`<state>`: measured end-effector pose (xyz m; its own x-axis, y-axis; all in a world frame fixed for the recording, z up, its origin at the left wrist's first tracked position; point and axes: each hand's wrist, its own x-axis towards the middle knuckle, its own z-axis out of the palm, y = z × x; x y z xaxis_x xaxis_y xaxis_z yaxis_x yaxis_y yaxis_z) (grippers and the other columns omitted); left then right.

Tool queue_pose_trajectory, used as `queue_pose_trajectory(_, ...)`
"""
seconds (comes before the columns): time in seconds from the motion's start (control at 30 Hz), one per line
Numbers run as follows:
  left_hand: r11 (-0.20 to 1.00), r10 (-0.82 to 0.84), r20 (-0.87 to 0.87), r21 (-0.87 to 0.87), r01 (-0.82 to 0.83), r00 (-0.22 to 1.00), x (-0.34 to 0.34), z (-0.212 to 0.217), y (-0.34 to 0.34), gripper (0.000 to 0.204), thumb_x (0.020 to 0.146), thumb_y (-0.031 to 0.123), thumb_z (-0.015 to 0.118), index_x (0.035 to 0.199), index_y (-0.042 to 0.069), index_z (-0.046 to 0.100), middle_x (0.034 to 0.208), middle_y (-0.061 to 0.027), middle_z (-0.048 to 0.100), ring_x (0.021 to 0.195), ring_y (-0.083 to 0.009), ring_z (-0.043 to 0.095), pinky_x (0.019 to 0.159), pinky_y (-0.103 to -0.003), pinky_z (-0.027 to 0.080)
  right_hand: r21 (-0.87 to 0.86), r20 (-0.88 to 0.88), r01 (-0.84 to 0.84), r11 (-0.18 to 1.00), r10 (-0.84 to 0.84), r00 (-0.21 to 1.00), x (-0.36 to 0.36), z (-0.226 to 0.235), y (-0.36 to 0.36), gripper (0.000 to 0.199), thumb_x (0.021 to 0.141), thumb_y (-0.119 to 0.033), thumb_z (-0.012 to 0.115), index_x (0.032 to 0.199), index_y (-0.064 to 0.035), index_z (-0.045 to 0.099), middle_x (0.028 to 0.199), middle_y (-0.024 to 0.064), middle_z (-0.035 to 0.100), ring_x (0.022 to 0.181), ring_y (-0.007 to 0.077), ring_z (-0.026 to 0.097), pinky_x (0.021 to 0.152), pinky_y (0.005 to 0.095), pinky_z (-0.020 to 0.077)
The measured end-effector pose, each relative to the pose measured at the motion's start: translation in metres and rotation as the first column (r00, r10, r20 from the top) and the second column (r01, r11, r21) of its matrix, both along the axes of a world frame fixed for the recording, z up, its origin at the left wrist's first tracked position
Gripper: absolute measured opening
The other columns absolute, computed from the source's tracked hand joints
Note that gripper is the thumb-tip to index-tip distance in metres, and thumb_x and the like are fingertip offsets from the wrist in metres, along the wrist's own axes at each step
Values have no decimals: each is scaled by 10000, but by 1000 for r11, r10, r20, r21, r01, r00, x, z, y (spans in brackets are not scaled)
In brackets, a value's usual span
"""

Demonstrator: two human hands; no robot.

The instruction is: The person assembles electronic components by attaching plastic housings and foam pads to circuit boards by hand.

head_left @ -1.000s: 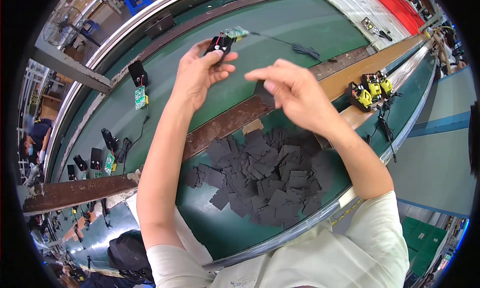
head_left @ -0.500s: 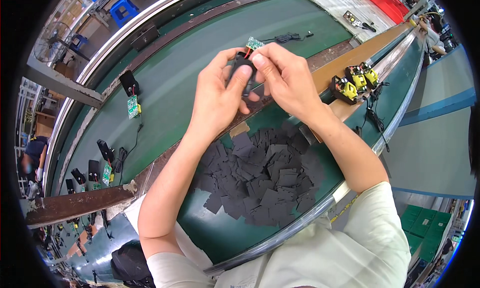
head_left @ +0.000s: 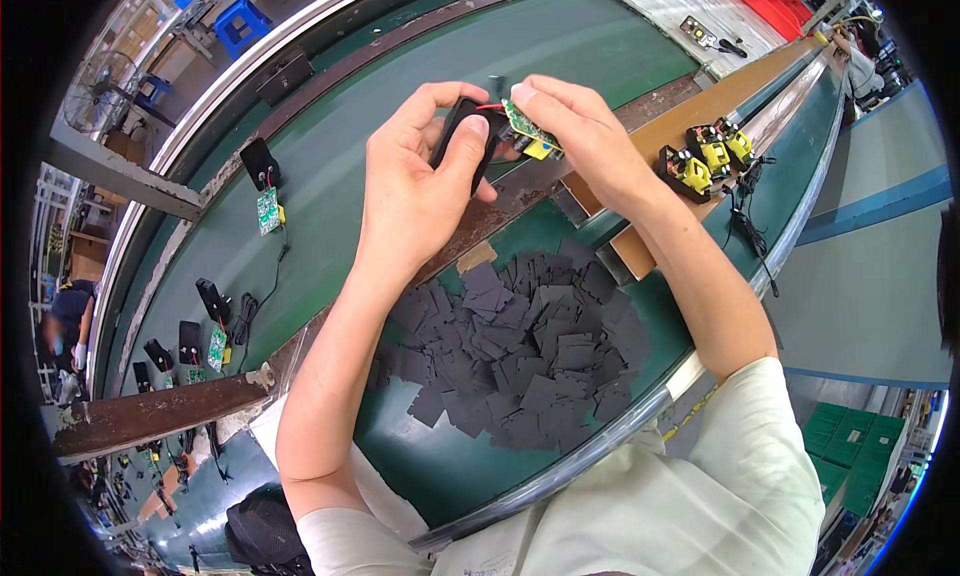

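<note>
My left hand (head_left: pixel 425 166) is closed round a black plastic adapter case (head_left: pixel 462 141), thumb pressed on its face. In my right hand (head_left: pixel 580 136) is a green circuit board (head_left: pixel 527 126), gripped by its edge, with a yellow component on its underside. Short red wires (head_left: pixel 490 107) run between case and board, which are apart. Both hands are raised over the dark rail beside the green belt. Below my forearms lies a heap of thin black sheet pieces (head_left: pixel 530 346); neither hand touches it.
Case-and-board units, one with a board (head_left: pixel 268 211), lie along the green belt (head_left: pixel 350 196) at left. Several black cases with yellow parts (head_left: pixel 690 171) sit at right, cables (head_left: pixel 748 231) beside them. A metal rail (head_left: pixel 160 416) crosses at left. Another person (head_left: pixel 72 321) works at far left.
The circuit board has swung down to the right, and my right hand now holds it, away from the case. My left hand has shifted slightly left with the case.
</note>
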<state>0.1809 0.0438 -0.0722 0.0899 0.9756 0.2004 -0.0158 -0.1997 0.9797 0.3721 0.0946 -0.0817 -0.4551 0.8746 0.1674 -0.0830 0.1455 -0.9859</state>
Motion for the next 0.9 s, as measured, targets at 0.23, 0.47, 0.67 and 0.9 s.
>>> queue_pose_trajectory(0.23,985,121,-166,139,-98,979,-4,-7,3,217,1064,100,654,1270,31,660,925,-65,738,660,-84,654,536,-219,485,-216,42,-92,972,104,994,5,9,-2,318,1098,-337,551,1071,-46,676,920,53,715,726,118,649,652,262,504)
queue_pose_trajectory(0.47,858,360,-354,488,-158,863,-6,-11,7,211,1007,52,691,1217,40,671,928,-120,742,716,-214,706,640,-330,540,-381,-59,-172,909,161,985,5,13,-7,333,1089,-373,575,1099,-61,693,922,36,710,674,106,617,518,226,448)
queue_pose_trajectory(0.67,627,593,-507,778,36,626,-15,-15,13,201,1040,66,674,1237,30,683,920,-38,729,761,-100,673,649,-256,543,-427,151,-120,896,201,968,9,15,-3,385,1035,-397,691,1083,-17,730,889,16,663,661,98,555,539,241,431)
queue_pose_trajectory(0.9,840,448,-422,502,-208,788,-3,-19,8,232,992,39,696,1221,39,665,948,-173,730,784,-318,731,699,-378,560,473,285,168,865,-331,900,-17,4,-26,345,965,-254,789,1065,67,712,884,49,625,680,92,529,608,283,458)
